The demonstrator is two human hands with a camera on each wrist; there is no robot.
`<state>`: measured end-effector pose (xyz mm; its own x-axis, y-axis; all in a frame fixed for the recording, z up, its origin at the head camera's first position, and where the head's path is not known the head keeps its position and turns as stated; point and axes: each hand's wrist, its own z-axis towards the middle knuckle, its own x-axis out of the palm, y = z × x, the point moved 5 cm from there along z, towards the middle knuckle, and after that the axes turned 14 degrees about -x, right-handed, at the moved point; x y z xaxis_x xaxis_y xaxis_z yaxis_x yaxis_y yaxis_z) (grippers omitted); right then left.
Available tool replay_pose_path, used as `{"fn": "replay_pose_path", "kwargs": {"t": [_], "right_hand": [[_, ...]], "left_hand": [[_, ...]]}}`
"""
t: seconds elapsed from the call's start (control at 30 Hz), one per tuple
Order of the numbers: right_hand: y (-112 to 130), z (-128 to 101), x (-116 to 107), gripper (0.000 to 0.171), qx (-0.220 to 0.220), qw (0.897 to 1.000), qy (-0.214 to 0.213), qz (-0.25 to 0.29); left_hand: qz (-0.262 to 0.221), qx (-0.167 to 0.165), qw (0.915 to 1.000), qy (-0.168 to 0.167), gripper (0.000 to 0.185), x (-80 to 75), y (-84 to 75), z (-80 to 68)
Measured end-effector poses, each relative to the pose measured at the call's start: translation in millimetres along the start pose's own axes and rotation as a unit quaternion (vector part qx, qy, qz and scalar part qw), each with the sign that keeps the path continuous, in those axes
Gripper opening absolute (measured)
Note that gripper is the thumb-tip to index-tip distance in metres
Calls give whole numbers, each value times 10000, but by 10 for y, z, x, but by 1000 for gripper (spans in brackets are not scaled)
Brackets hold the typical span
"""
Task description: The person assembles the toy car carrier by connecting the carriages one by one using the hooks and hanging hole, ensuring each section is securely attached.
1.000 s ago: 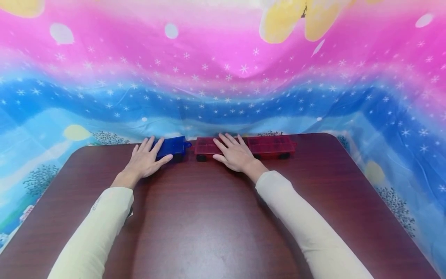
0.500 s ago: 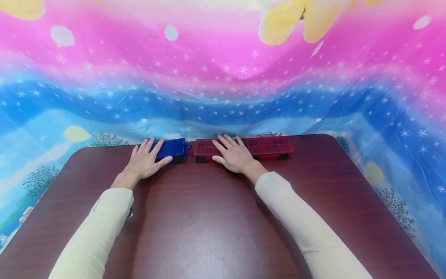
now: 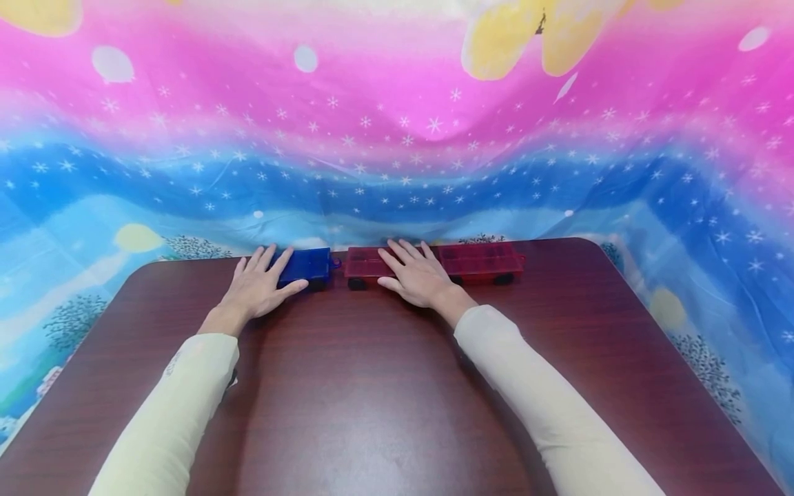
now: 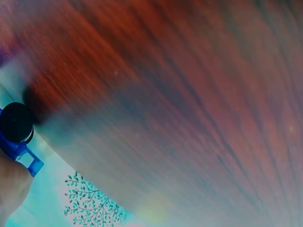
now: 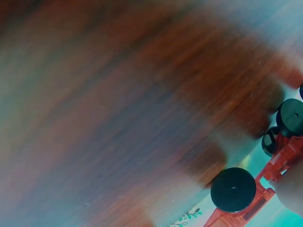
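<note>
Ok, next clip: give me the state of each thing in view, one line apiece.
left hand: flat, fingers straight, resting on the blue car.
right hand: flat, fingers straight, resting on the red cars where they meet.
blue car: on its wheels at the table's far edge, a small gap from the red cars.
red cars: two in a row, on their wheels.
table: dark wood, bearing all three cars.

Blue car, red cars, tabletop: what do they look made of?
Blue car: translucent glossy plastic, likely; see-through tint, moulded coupling tab. Red cars: same tinted plastic with ribbed tops and matte black wheels, plastic or rubber, unclear. Table: dark red-brown wood grain, smooth sheen with a soft glare; veneer or laminate, cannot tell.
</note>
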<state>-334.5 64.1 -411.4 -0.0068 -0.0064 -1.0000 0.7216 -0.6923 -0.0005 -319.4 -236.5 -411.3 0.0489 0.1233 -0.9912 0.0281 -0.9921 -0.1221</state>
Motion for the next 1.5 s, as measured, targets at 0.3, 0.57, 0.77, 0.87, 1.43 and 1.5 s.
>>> {"fn": "replay_pose_path", "kwargs": {"t": [0.3,0.57,0.77,0.87,1.43,1.5], "right_hand": [[1,-20,-3,72,30,10000,29,-29],[12,0,-32,72,-38,10000,35,-33],[23,2,-48,72,-75,10000,32,-48],[27,-10,-55,72,-76,10000,38,40],[60,-9,-144,71,57,9999,-100,32],[60,-15,-166,70,120,9999,-113,-26]], "left_hand": [[96,-8,9999,-29,91,14,-18,9],[162,53,9998,-83,90,-18,-11,-10],[240,79,9997,-69,90,-16,10,-4],[310,65,9995,-63,90,-10,13,-4],[389,108,9987,-327,90,-84,-56,-12],[393,85,9985,-360,89,-90,-80,-14]]}}
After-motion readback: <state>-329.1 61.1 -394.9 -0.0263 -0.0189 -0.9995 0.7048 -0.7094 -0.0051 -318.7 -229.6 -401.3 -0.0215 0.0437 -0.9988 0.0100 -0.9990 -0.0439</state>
